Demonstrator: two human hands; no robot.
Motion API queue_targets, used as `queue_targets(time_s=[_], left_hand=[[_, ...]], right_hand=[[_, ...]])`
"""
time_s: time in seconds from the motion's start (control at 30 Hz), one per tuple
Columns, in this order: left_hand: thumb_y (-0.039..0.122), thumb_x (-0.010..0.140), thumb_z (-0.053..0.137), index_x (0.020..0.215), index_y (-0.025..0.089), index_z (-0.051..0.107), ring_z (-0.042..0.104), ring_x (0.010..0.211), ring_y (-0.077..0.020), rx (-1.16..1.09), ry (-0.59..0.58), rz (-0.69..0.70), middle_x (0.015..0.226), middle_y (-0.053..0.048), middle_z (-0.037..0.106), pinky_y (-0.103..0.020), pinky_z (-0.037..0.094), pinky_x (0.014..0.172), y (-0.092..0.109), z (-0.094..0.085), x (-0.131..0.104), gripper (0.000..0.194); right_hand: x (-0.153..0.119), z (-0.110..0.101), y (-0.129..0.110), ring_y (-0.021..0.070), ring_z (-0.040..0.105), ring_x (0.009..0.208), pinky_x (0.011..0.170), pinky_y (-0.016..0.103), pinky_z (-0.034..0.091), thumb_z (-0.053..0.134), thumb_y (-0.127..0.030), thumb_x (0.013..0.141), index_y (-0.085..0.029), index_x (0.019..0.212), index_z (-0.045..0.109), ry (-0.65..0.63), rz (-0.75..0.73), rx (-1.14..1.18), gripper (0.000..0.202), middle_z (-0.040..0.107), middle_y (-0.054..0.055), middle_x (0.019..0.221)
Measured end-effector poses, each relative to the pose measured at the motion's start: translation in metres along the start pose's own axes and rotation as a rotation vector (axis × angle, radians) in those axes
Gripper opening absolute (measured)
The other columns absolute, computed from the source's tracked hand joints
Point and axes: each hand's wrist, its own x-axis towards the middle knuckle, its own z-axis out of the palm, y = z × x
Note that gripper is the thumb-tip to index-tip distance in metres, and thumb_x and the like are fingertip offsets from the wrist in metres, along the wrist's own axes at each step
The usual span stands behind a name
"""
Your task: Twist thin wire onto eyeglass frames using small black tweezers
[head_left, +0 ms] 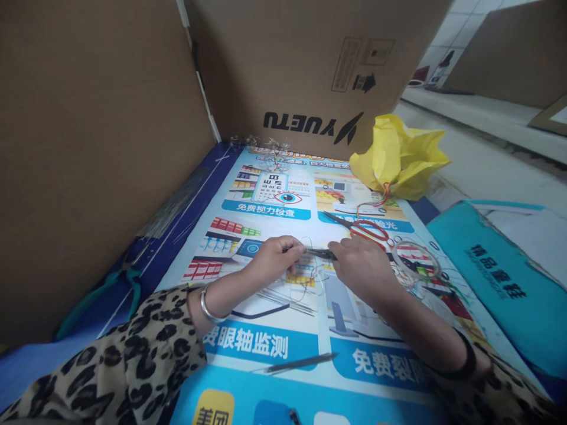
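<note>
Over the printed poster point(301, 348), my left hand point(274, 260) pinches a thin wire point(315, 274) whose loops hang below the fingers. My right hand point(365, 268) is closed around narrow-nosed pliers point(321, 253); their dark jaws point left and meet the wire at my left fingertips. The handles are hidden in my palm. Just beyond my right hand lie scissors point(372, 229) with red-orange handles. To its right is a clear round coil point(416, 260). Several thin dark rods point(303, 362) lie nearer me on the poster.
Tall cardboard walls point(283, 65) stand at the back and left. A crumpled yellow paper point(398, 156) sits at the back right, above a teal box point(496, 277). Teal-handled pliers point(128, 277) lie at left. Tangled wire pieces point(274, 147) lie along the back.
</note>
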Motion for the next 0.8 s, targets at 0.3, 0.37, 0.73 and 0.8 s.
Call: queue_targets(time_s=[0.3,0.37,0.73,0.8], left_hand=[[0.035,0.078,0.051,0.062,0.016,0.051,0.044,0.040,-0.0054,-0.059,0.029,-0.036,0.045,0.005,0.050,-0.018,0.034,0.046,-0.0016,0.0033,-0.0009,0.026],[0.035,0.079,0.051,0.062,0.016,0.051,0.044,0.040,-0.0053,-0.069,0.033,-0.041,0.044,0.005,0.050,-0.018,0.034,0.046,-0.0025,0.0035,-0.0006,0.026],[0.037,0.078,0.051,0.064,0.015,0.051,0.048,0.044,-0.0055,-0.154,0.035,-0.006,0.054,0.004,0.050,-0.019,0.037,0.047,-0.0050,0.0032,0.0003,0.026],[0.037,0.078,0.051,0.065,0.015,0.051,0.048,0.044,-0.0053,-0.165,0.034,0.000,0.056,0.003,0.051,-0.019,0.038,0.048,-0.0062,0.0032,0.0003,0.025]], right_hand=[[-0.0002,0.0000,-0.0025,0.0197,0.051,0.077,0.067,0.030,0.025,0.045,-0.015,0.079,-0.017,0.095,0.062,0.022,-0.003,-0.028,0.024,0.063,0.008,0.078],[-0.0005,0.0006,-0.0032,0.0202,0.051,0.077,0.067,0.031,0.025,0.044,-0.015,0.080,-0.016,0.098,0.062,0.039,-0.004,-0.044,0.025,0.063,0.008,0.078],[0.0003,0.0018,-0.0066,0.0206,0.053,0.075,0.064,0.030,0.025,0.047,-0.020,0.079,-0.019,0.094,0.062,0.028,0.037,-0.017,0.021,0.063,0.005,0.077],[0.0002,0.0021,-0.0066,0.0201,0.053,0.075,0.063,0.030,0.026,0.047,-0.020,0.079,-0.020,0.094,0.062,0.013,0.038,-0.002,0.021,0.063,0.005,0.077]])
